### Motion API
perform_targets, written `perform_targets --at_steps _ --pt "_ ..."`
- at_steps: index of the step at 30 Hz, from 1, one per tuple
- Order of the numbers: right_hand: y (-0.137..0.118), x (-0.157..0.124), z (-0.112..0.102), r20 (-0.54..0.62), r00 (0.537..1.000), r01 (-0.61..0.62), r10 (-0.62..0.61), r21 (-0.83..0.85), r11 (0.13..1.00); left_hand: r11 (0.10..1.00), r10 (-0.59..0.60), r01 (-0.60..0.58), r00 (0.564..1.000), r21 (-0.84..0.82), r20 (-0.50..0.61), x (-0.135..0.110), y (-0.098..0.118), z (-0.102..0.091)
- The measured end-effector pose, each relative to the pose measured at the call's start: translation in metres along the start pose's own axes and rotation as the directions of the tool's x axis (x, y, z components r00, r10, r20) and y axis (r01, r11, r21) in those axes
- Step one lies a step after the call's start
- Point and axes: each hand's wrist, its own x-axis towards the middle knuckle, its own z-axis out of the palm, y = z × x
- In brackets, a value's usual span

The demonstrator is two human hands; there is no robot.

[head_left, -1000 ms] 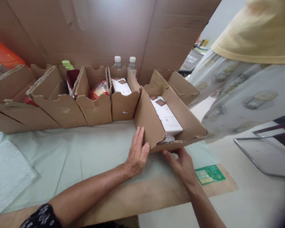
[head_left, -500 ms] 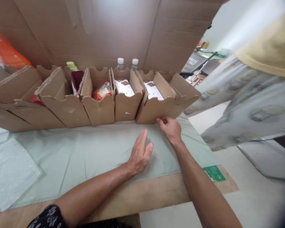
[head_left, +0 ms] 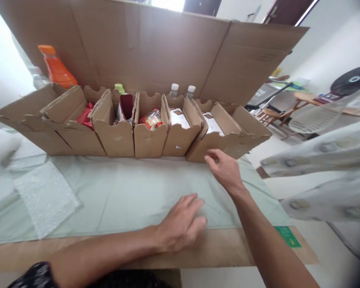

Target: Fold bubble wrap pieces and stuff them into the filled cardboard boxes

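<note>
A row of brown cardboard bins (head_left: 150, 140) stands across the table, tilted boxes side by side with scalloped front edges. My right hand (head_left: 225, 168) is just in front of the rightmost bin (head_left: 219, 146), its fingers curled in a loose closed shape and nothing visible in them. Whether it touches the cardboard I cannot tell. Lower down, my left hand (head_left: 181, 224) hovers or rests near the table's front edge, fingers extended and slightly blurred, holding nothing. White printed cards (head_left: 212, 123) lie in the right-hand bins, and a red-and-clear food packet (head_left: 153, 119) sits in a middle one.
A tall cardboard panel (head_left: 174, 52) rises behind the bins. An orange bottle (head_left: 58, 70) and white-capped bottles (head_left: 191, 91) stand behind them. Bubble wrap (head_left: 48, 200) lies on the pale green cloth (head_left: 117, 196) at left. Someone's patterned trousers (head_left: 327, 176) show at right.
The view has swung up and to the right-hand person's lower body. My left hand has drawn back toward the table's front edge; my right hand stays by the rightmost bin, its fingers slightly looser.
</note>
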Motion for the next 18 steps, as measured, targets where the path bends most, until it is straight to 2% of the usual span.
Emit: perform_targets --at_steps 1,2,5,8,11,12,14,16,18 --pt "-0.009 -0.001 -0.004 -0.018 0.999 0.036 -0.036 0.000 0.999 1.000 0.017 -0.018 0.998 0.020 0.066 -0.022 0.006 -0.011" --pt "-0.020 0.001 -0.007 -0.034 0.996 0.084 -0.084 -0.003 0.997 0.999 0.018 -0.021 0.997 0.033 0.075 -0.043 0.011 -0.021" --pt "-0.060 0.021 -0.007 0.013 0.980 0.200 -0.200 -0.065 0.978 0.993 -0.065 0.064 0.998 0.103 0.010 -0.093 0.011 -0.038" --pt "-0.094 0.056 0.004 0.149 0.978 0.170 -0.143 -0.189 0.967 0.981 -0.121 0.133 0.988 0.138 -0.092 -0.122 -0.005 -0.037" --pt "-0.111 0.066 0.010 0.165 0.981 0.143 -0.101 -0.264 0.954 0.982 -0.126 0.151 0.971 0.114 -0.202 -0.139 -0.025 -0.030" --pt "-0.113 0.058 0.007 0.151 0.983 0.147 -0.109 -0.270 0.952 0.982 -0.128 0.158 0.960 0.104 -0.250 -0.144 -0.029 -0.029" --pt "-0.109 0.025 -0.008 0.115 0.982 0.175 -0.150 -0.252 0.952 0.981 -0.132 0.172 0.935 0.094 -0.329 -0.152 -0.035 -0.030" --pt "-0.095 -0.025 -0.034 0.081 0.974 0.223 -0.211 -0.182 0.958 0.979 -0.124 0.173 0.921 0.103 -0.369 -0.156 -0.036 -0.036" --pt "-0.069 -0.084 -0.066 0.117 0.965 0.244 -0.236 -0.056 0.968 0.979 -0.105 0.164 0.915 0.122 -0.390 -0.155 -0.032 -0.044"
